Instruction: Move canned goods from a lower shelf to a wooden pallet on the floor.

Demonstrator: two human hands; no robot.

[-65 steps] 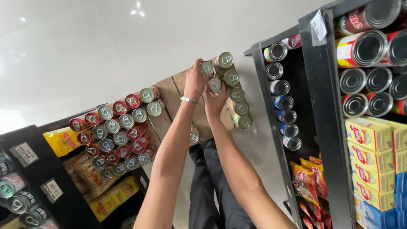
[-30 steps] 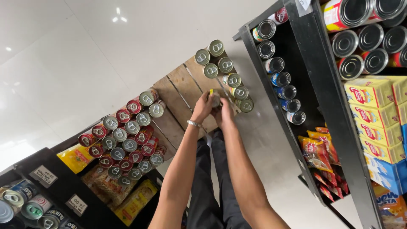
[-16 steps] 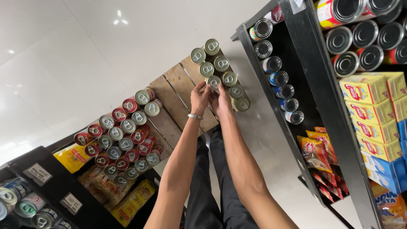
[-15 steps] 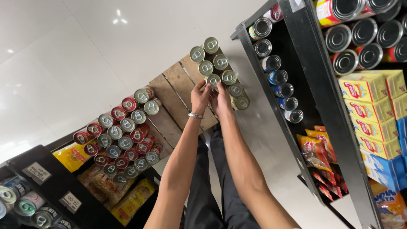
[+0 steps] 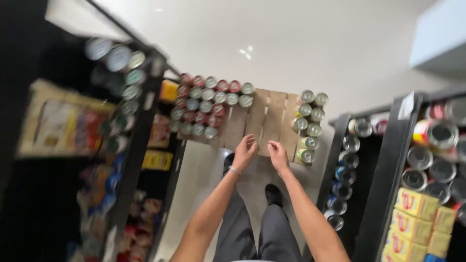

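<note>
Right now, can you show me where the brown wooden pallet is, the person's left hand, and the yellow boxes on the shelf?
brown wooden pallet (image 5: pixel 272 116), head view, on a bare plank in its middle.
left hand (image 5: pixel 244 151), head view, on the back of the hand.
yellow boxes (image 5: pixel 411 204), head view, on the front face of one box.

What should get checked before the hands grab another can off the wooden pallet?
1. Left hand empty: ok, nothing in it.
2. Right hand empty: ok, fingers loose.
3. Wooden pallet bare in the middle: ok, slats show.
4. Cans near the right hand upright in a column: ok.
5. Red and silver cans packed together at the pallet's left: ok.
6. Sharp view: not ok, the left shelf is blurred.
</note>
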